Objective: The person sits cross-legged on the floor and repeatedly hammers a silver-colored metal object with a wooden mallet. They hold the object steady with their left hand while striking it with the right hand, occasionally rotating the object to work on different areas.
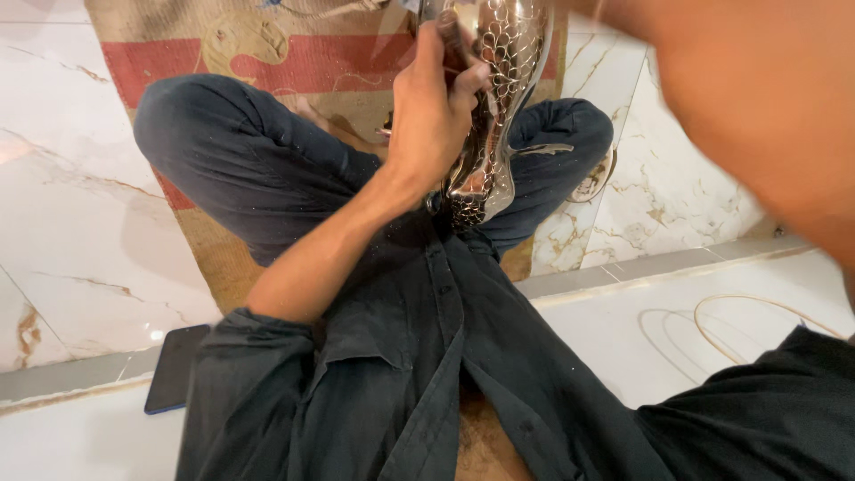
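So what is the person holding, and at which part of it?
The left hand grips a shiny metal piece with a scale pattern, around its middle, with its lower end near the lap. The right hand is out of view; only a blurred arm shows.

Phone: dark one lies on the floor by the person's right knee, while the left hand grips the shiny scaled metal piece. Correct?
Not quite. The head view shows the dark phone flat on the pale floor beside the person's left elbow, at the edge of the dark shirt, not by the right knee. The rest holds: the left hand grips the shiny scaled metal piece over the lap.
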`<state>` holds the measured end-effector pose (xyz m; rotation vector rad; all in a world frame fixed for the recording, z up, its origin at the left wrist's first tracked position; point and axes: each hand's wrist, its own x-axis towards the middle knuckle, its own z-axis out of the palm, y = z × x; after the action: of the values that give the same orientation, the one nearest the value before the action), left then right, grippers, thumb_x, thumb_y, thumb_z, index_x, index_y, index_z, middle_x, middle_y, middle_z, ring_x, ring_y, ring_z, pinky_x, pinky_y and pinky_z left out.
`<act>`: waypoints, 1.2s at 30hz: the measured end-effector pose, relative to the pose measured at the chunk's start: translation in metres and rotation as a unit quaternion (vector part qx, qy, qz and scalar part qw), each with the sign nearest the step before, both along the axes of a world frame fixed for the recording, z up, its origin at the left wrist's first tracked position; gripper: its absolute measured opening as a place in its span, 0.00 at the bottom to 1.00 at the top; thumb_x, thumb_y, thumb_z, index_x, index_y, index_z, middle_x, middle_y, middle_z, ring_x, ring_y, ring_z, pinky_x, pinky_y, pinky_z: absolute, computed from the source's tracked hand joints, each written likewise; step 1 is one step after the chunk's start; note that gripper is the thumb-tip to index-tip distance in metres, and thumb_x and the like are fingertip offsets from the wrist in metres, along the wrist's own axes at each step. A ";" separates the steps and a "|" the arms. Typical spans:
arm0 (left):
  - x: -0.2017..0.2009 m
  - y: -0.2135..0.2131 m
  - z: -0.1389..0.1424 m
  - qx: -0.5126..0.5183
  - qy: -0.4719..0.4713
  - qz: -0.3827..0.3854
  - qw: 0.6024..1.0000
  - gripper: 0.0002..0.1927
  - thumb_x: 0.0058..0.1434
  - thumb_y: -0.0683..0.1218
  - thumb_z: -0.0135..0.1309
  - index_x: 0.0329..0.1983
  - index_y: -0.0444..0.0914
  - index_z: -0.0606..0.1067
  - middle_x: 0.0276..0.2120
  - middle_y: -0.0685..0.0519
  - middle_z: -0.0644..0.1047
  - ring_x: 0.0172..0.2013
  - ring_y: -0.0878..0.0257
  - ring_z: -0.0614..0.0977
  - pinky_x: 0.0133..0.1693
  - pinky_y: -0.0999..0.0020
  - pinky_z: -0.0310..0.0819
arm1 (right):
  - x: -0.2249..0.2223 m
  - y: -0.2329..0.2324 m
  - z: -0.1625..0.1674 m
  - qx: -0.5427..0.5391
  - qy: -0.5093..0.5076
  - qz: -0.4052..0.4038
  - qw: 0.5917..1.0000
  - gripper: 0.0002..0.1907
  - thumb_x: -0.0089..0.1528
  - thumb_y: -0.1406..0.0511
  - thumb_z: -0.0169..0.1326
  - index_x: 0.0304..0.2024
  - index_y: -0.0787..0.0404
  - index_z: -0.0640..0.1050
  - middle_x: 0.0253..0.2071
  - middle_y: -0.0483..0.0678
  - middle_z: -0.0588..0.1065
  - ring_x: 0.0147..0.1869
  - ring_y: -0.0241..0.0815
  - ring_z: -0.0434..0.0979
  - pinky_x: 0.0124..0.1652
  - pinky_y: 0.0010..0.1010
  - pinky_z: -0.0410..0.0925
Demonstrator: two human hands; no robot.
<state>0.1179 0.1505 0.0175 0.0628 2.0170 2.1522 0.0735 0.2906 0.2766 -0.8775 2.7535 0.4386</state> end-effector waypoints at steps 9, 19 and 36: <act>0.008 0.000 -0.003 -0.047 0.009 0.038 0.998 0.17 0.68 0.36 0.58 0.51 0.30 0.62 0.36 0.45 0.82 0.35 0.59 0.86 0.37 0.65 0.81 | 0.003 -0.008 -0.008 0.028 0.014 0.030 0.999 0.26 0.64 0.69 0.62 0.65 0.58 0.73 0.41 0.53 0.76 0.41 0.49 0.78 0.37 0.38 0.70; -0.049 -0.020 0.000 0.042 0.055 0.045 0.997 0.12 0.69 0.42 0.63 0.50 0.33 0.74 0.40 0.46 0.84 0.39 0.57 0.87 0.46 0.64 0.84 | 0.048 0.064 -0.061 -0.179 0.000 -0.234 0.955 0.35 0.68 0.67 0.64 0.72 0.61 0.59 0.47 0.56 0.76 0.49 0.55 0.79 0.46 0.44 0.73; -0.132 0.056 0.061 -0.063 0.398 -0.563 0.722 0.28 0.56 0.42 0.67 0.61 0.42 0.76 0.36 0.48 0.83 0.33 0.52 0.84 0.35 0.54 0.73 | 0.206 0.084 -0.144 -0.072 0.039 -0.437 0.896 0.47 0.64 0.71 0.68 0.79 0.48 0.58 0.42 0.54 0.77 0.44 0.52 0.79 0.45 0.40 0.71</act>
<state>-0.0140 0.2062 0.0788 1.8957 1.5676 1.1650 0.2796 0.3750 0.1326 0.4120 2.9004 0.0876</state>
